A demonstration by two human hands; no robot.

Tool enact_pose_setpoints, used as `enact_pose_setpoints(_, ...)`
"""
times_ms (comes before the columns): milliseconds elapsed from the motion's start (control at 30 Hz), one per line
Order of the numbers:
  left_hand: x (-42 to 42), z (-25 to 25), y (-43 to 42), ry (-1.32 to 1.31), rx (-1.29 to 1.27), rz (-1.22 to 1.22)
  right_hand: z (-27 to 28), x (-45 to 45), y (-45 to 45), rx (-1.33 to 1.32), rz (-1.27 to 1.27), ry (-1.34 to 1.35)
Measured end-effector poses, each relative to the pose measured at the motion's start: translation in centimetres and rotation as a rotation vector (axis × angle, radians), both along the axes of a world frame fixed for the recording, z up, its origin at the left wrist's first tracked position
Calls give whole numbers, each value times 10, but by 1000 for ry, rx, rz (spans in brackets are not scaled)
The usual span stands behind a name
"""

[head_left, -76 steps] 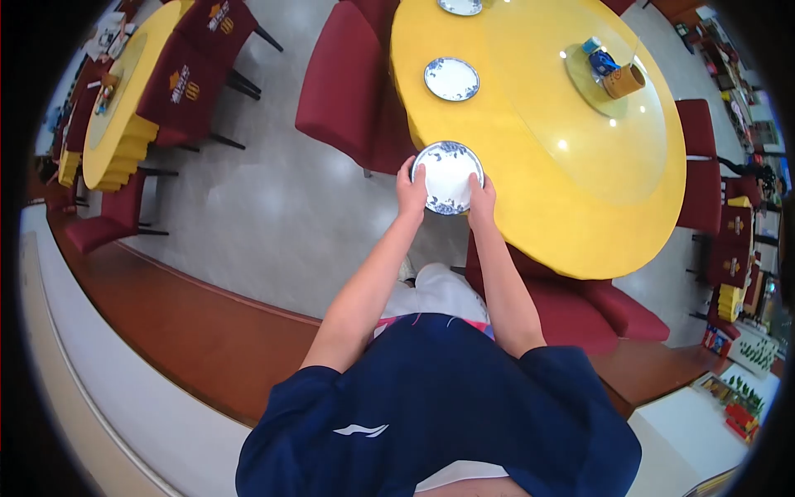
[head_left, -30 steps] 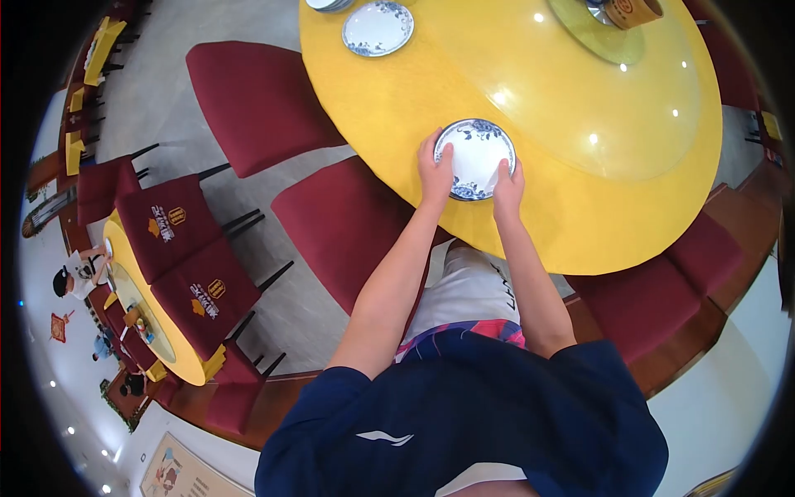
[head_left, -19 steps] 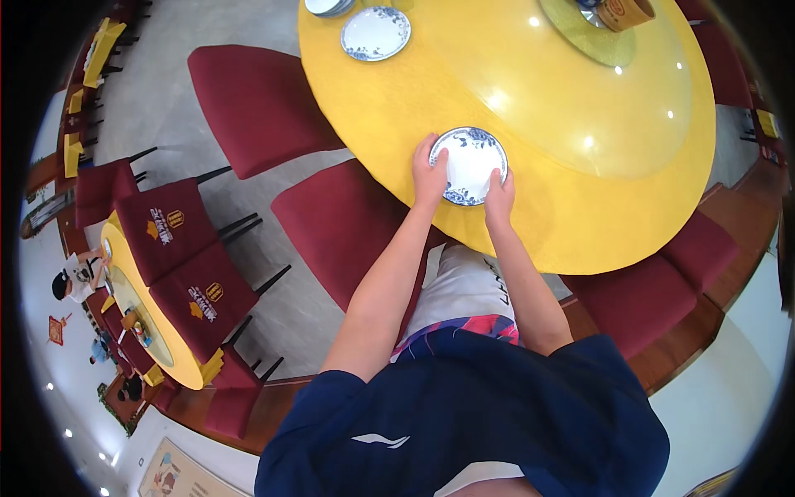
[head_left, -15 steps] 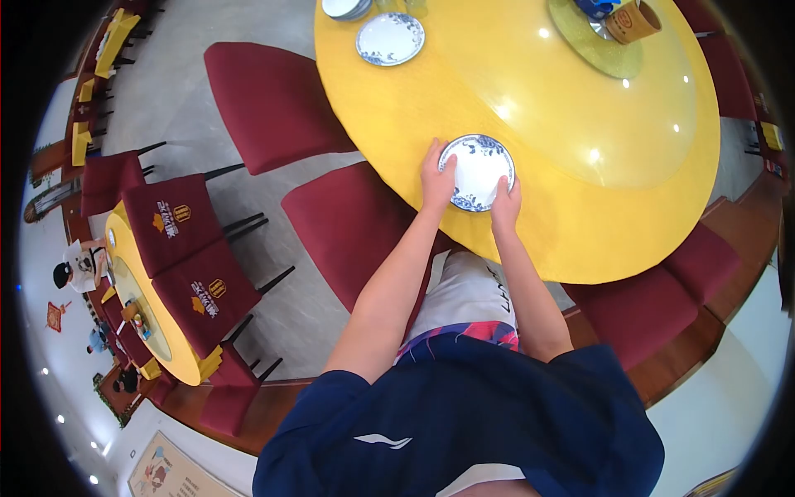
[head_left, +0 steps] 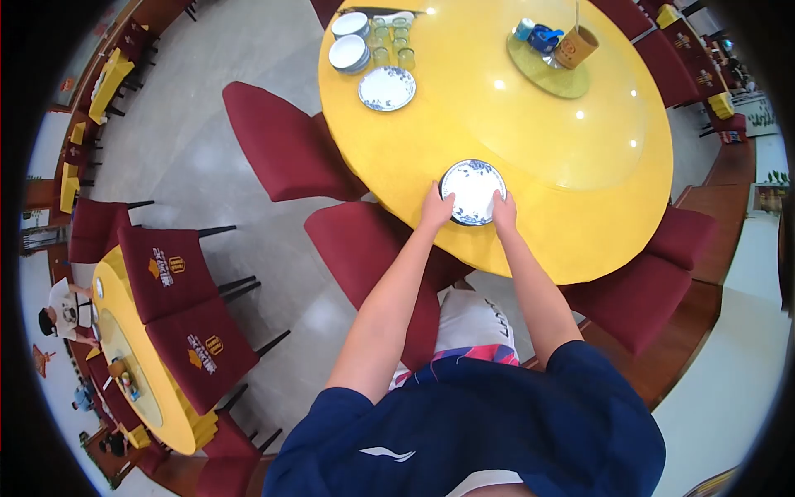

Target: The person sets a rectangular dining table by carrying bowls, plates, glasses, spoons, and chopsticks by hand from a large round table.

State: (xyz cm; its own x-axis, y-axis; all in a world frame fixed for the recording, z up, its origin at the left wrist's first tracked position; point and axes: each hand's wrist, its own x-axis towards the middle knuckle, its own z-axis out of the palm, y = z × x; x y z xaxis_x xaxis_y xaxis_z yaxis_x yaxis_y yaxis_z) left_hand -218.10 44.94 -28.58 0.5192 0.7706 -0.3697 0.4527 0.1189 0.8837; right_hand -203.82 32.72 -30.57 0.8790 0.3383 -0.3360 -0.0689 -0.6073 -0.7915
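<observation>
The held plate (head_left: 473, 194) looks glossy ceramic, the tablecloth (head_left: 571, 236) matt fabric, the turntable (head_left: 546, 141) shiny glass.

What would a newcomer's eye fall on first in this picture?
Probably the bright yellow table, upper middle, and the blue-patterned white plate by its near edge, held between the left hand and right hand. Red chairs around the table might come next, then bowls and glasses at its upper left.

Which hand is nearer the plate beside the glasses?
Left. The left hand grips the held plate on the side toward the resting plate; the right hand grips the opposite, farther side.
</observation>
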Motion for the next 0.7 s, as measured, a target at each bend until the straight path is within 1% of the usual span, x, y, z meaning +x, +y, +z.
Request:
enact_pose_setpoints(33,-7,2,-4,46,46,4,3,1,2,11,-6,-18)
enact_pose_setpoints(67,-21,1,-6,97,92,6,5,0,1,27,5,42)
enact_pose_setpoints(100,-42,54,4,113,-126,-160,6,2,-1,42,21,99)
enact_pose_setpoints(133,-60,62,2,33,-142,-179,1,3,-3,47,30,83)
enact_pose_setpoints(200,-102,77,1,-53,-37,-224,-30,15,-6,65,-18,22)
enact_pose_setpoints(233,-121,89,6,-65,-38,-184,-54,27,-7,83,-43,-22)
enact_pose_setpoints(267,-147,103,8,-94,-75,-198,-70,31,-9,93,-69,-55)
enact_pose_setpoints(300,-171,116,7,-112,-116,-222,-62,32,-9,114,-56,-13)
enact_pose_setpoints(333,-192,125,8,-172,-70,-201,-46,22,-9,138,-61,37)
enact_pose_setpoints(400,-229,157,17,-227,-142,-189,4,-7,7,63,-197,157)
enact_pose_setpoints(433,-244,165,23,-205,-53,-227,16,-16,13,64,-220,151)
enact_pose_setpoints(467,-256,171,27,-192,44,-231,20,-19,16,67,-240,142)
enact_pose_setpoints(500,-264,168,35,-195,40,-237,15,-17,16,83,-231,149)
enact_pose_setpoints(567,-269,165,50,-193,40,-243,-3,-9,14,140,-240,80)
enact_pose_setpoints(600,-266,165,60,-173,3,-286,-6,-6,17,145,-245,86)
enact_pose_setpoints(667,-251,159,74,-139,-43,-364,-18,-6,6,224,-206,11)
enact_pose_setpoints(700,-237,148,77,-157,1,-389,-19,-9,1,218,-237,19)
